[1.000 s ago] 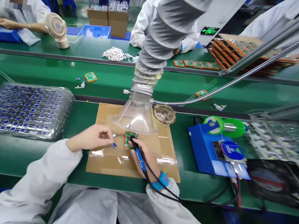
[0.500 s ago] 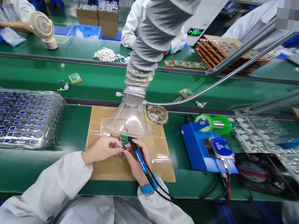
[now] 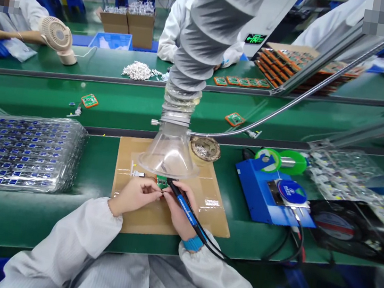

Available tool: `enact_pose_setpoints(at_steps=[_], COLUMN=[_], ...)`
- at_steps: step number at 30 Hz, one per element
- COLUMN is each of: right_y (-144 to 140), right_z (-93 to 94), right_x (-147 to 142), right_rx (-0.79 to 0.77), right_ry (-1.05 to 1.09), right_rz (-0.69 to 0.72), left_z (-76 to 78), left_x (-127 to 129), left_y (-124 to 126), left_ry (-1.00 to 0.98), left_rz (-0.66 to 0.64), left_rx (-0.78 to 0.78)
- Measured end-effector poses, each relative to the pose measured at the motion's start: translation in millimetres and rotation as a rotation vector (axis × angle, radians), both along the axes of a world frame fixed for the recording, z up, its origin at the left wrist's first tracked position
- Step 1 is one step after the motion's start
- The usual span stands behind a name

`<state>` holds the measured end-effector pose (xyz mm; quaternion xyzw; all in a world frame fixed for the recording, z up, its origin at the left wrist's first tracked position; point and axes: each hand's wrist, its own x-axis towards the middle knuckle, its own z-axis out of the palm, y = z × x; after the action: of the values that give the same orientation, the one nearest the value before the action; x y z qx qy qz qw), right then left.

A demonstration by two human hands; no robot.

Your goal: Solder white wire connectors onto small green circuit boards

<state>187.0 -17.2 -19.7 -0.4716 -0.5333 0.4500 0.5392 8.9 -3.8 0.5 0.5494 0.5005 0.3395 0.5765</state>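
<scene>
My right hand [image 3: 181, 210] is closed around a soldering iron [image 3: 186, 212] with a blue and black handle, its cable trailing over the wrist. Thumb and fingertips of my left hand [image 3: 137, 195] are pinched together, meeting the right fingertips; whatever lies between them is too small to make out. Just beyond the fingers, a small green circuit board [image 3: 161, 181] rests on the cardboard sheet [image 3: 141, 225]. A white connector part [image 3: 137, 173] lies left of the board. The clear fume hood [image 3: 170, 153] hangs over the board, and the iron's tip is hidden.
To the right stand a blue solder feeder [image 3: 260, 191] and a black fan [image 3: 351, 228]. Stacked clear trays [image 3: 23, 151] are at left. A round tin [image 3: 205, 149] sits behind the cardboard. Orange-edged boards [image 3: 90, 100] ride the green belt; co-workers sit across it.
The view has shifted slightly. On the belt, the orange-edged boards have moved left. Both hands stay close together at the board, with the fingertips only slightly changed.
</scene>
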Motion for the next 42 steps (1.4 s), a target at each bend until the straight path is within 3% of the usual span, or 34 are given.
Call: enact_pose_setpoints(at_steps=[7, 22, 26, 29, 31, 35, 39, 42], right_y=[-1, -1, -2, -2, -1, 0, 1, 0], right_z=[2.9, -1.8, -1.7, -0.9, -0.8, -0.5, 2.9, 5.3], right_x=[-1, 1, 1, 2, 5, 13, 22, 33], right_rx=[-0.015, -0.041, -0.006, 0.036, 0.049, 0.072, 0.069, 0.100], right_ry=[-0.008, 0.010, -0.062, -0.155, -0.218, -0.321, -0.285, -0.252], right_rz=[0.028, -0.003, 0.011, 0.013, 0.025, 0.097, 0.147, 0.042], left_z=[-6.8, 2.8, 13.6, 24.7, 28.2, 22.3, 12.7, 9.0], left_x=[4, 7, 4, -4, -9, -11, -6, -4], left_y=[-4, -7, -6, 5, 16, 29, 25, 22], left_ry=[0.034, 0.099, 0.203, 0.393, 0.533, 0.588, 0.566, 0.559], left_rz=[0.055, 0.103, 0.108, 0.080, 0.038, -0.108, -0.058, -0.024], left_rx=[0.099, 0.141, 0.330, 0.534, 0.576, 0.422, 0.303, 0.282])
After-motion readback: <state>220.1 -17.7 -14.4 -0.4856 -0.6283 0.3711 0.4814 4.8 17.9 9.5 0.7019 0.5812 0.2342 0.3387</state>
